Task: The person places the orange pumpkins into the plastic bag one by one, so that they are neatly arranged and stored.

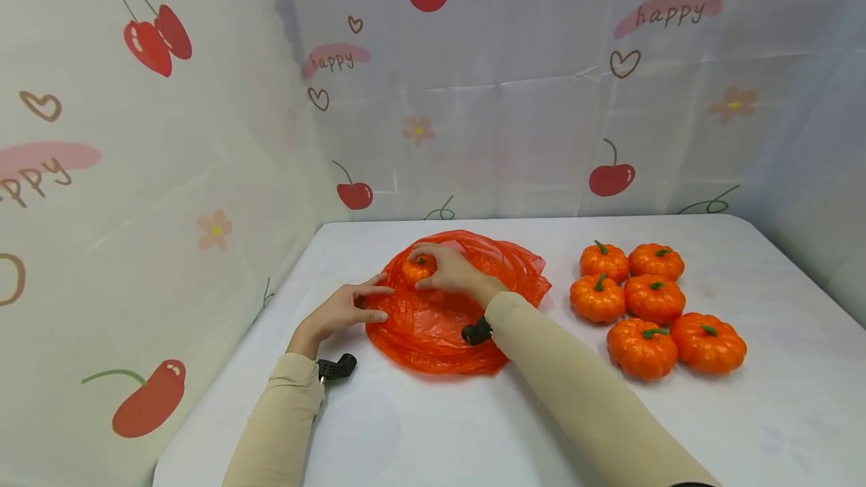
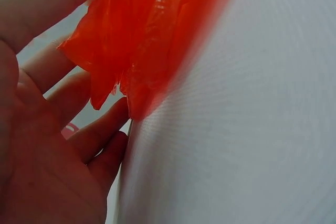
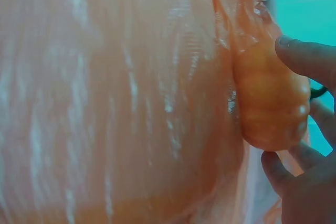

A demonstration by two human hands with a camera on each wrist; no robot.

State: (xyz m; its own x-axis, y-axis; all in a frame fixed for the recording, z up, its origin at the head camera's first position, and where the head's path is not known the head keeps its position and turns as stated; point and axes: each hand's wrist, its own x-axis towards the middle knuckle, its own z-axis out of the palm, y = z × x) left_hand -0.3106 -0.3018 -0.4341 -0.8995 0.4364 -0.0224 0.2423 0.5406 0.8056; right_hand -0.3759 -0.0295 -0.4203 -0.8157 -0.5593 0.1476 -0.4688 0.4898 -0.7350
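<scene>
A red plastic bag (image 1: 433, 322) lies spread on the white table, its mouth facing up. Inside it, toward the left, sits a small orange pumpkin (image 1: 417, 270) with a green stem. My right hand (image 1: 452, 270) reaches over the bag and grips this pumpkin, thumb on one side and fingers on the other. The right wrist view shows the pumpkin (image 3: 273, 98) between the fingertips, against the bag's shiny film (image 3: 131, 103). At the bag's left edge is my left hand (image 1: 345, 310), fingers extended along the crumpled plastic (image 2: 126, 35), palm facing it.
Several more orange pumpkins (image 1: 654, 297) stand grouped on the right of the table (image 1: 433, 427). A curtain (image 1: 514, 119) printed with cherries rises behind the table and along its sides. Each wrist carries a small black camera (image 1: 337, 367).
</scene>
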